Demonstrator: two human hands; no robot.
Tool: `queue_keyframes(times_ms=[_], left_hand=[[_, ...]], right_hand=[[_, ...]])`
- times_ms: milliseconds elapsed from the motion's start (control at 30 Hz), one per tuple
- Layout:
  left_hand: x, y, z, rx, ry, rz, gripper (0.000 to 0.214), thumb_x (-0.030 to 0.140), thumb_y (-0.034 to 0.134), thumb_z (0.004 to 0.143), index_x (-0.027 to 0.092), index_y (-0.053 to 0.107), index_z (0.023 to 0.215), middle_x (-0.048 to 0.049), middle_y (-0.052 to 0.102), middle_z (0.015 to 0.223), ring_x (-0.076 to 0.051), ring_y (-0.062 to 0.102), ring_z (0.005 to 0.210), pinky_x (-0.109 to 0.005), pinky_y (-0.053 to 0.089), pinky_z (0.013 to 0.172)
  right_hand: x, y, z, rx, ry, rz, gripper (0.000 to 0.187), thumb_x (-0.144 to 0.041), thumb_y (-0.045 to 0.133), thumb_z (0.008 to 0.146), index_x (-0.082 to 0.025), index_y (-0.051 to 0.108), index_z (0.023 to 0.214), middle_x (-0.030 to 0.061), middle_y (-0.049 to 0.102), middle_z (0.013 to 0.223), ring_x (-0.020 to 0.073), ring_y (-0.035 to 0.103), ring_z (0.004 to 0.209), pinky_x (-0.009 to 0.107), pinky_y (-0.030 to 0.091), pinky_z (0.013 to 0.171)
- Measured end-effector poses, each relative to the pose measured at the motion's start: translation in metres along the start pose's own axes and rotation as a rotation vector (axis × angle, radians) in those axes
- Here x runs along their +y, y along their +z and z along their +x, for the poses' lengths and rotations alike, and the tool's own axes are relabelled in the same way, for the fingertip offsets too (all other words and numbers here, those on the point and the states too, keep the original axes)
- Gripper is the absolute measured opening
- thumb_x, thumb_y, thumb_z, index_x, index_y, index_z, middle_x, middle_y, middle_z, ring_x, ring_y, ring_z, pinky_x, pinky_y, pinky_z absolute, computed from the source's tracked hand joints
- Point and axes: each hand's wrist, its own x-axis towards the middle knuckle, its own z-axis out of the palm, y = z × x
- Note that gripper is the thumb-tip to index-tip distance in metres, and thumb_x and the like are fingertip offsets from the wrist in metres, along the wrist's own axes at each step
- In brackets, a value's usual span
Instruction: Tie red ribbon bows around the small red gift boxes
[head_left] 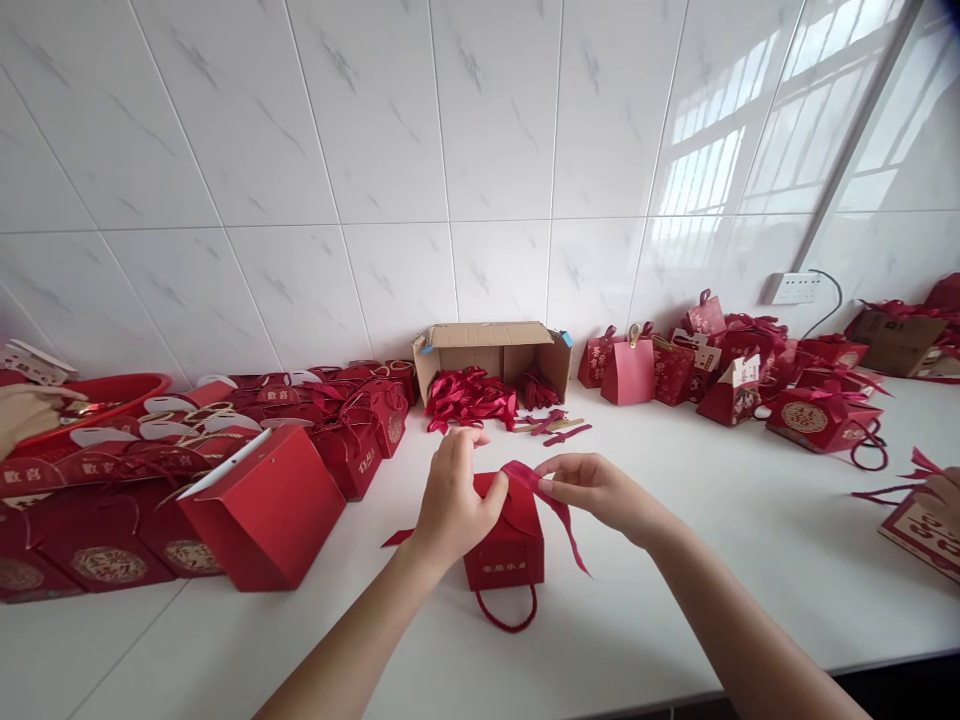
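A small red gift box (504, 552) with gold lettering and a red cord handle stands on the white counter (675, 560) in front of me. My left hand (452, 497) rests on top of the box, fingers pinched on the red ribbon (551, 505). My right hand (596, 487) pinches the same ribbon just right of the box top. One ribbon tail hangs down the box's right side, another lies flat to its left.
An open cardboard box (495, 350) on its side spills red ribbons (469, 397) at the back. Flat and folded red boxes (262, 505) crowd the left. Several ribbon-tied boxes (735, 380) stand at the right. A white tiled wall runs behind.
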Motion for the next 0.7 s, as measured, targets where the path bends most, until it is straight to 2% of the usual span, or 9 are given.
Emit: queue_keyframes(times_ms=[67, 167, 267, 333, 433, 500, 567, 700], left_hand=[[0.003, 0.001, 0.0, -0.003, 0.024, 0.023, 0.027, 0.018, 0.054, 0.078, 0.022, 0.041, 0.1, -0.007, 0.052, 0.097, -0.024, 0.054, 0.094, -0.04, 0.046, 0.082], [0.006, 0.003, 0.001, -0.004, 0.023, 0.031, 0.024, 0.02, 0.054, 0.079, 0.021, 0.041, 0.1, -0.0079, 0.053, 0.096, -0.025, 0.053, 0.094, -0.041, 0.046, 0.08], [0.007, 0.001, 0.004, -0.021, -0.03, 0.001, 0.023, 0.021, 0.053, 0.079, 0.021, 0.042, 0.098, -0.008, 0.054, 0.096, -0.024, 0.053, 0.094, -0.041, 0.045, 0.081], [0.006, -0.006, 0.005, -0.073, -0.089, -0.066, 0.025, 0.021, 0.055, 0.076, 0.021, 0.043, 0.098, -0.0077, 0.054, 0.098, -0.024, 0.053, 0.096, -0.041, 0.044, 0.084], [0.0, -0.021, 0.007, -0.222, -0.225, -0.236, 0.031, 0.021, 0.056, 0.071, 0.023, 0.047, 0.1, -0.0061, 0.055, 0.106, -0.023, 0.052, 0.103, -0.04, 0.041, 0.089], [-0.006, -0.029, 0.005, -0.289, -0.352, -0.318, 0.027, 0.023, 0.055, 0.07, 0.023, 0.049, 0.096, -0.0045, 0.055, 0.105, -0.023, 0.052, 0.104, -0.038, 0.041, 0.089], [-0.012, -0.033, 0.0, -0.325, -0.484, -0.337, 0.017, 0.031, 0.057, 0.072, 0.023, 0.05, 0.085, -0.0028, 0.056, 0.095, -0.022, 0.054, 0.096, -0.035, 0.043, 0.083], [-0.02, -0.029, -0.011, -0.476, -0.69, -0.388, 0.031, 0.049, 0.06, 0.073, 0.022, 0.046, 0.074, 0.0018, 0.051, 0.077, -0.016, 0.052, 0.073, -0.027, 0.042, 0.067]], right_hand=[[0.003, 0.005, 0.003, 0.053, -0.017, -0.087, 0.035, -0.05, 0.06, 0.08, -0.019, 0.068, 0.094, -0.0002, 0.058, 0.067, 0.0137, 0.05, 0.061, 0.027, 0.039, 0.059], [0.006, 0.016, 0.01, 0.119, -0.122, -0.174, 0.029, -0.044, 0.059, 0.082, -0.02, 0.067, 0.097, -0.0007, 0.058, 0.068, 0.0143, 0.051, 0.064, 0.027, 0.041, 0.064], [0.008, 0.027, 0.018, 0.075, -0.248, -0.194, 0.023, -0.039, 0.054, 0.086, -0.02, 0.067, 0.09, -0.0006, 0.06, 0.071, 0.0144, 0.051, 0.068, 0.028, 0.042, 0.068], [0.011, 0.032, 0.021, 0.058, -0.275, -0.168, 0.024, -0.039, 0.052, 0.088, -0.019, 0.066, 0.084, -0.0001, 0.06, 0.072, 0.0142, 0.05, 0.067, 0.028, 0.042, 0.069], [0.018, 0.037, 0.024, 0.172, -0.287, -0.139, 0.026, -0.04, 0.054, 0.086, -0.019, 0.062, 0.074, 0.0017, 0.059, 0.077, 0.0153, 0.052, 0.071, 0.03, 0.043, 0.071], [0.021, 0.039, 0.023, 0.251, -0.313, -0.147, 0.027, -0.041, 0.056, 0.084, -0.019, 0.058, 0.068, 0.0028, 0.058, 0.082, 0.0161, 0.053, 0.076, 0.031, 0.043, 0.075], [0.023, 0.04, 0.022, 0.251, -0.313, -0.145, 0.027, -0.041, 0.055, 0.085, -0.019, 0.059, 0.069, 0.0031, 0.058, 0.084, 0.0166, 0.053, 0.078, 0.031, 0.044, 0.075], [0.02, 0.045, 0.019, 0.188, -0.243, -0.13, 0.029, -0.043, 0.048, 0.088, -0.019, 0.062, 0.078, 0.0027, 0.062, 0.078, 0.0173, 0.056, 0.075, 0.031, 0.044, 0.072]])
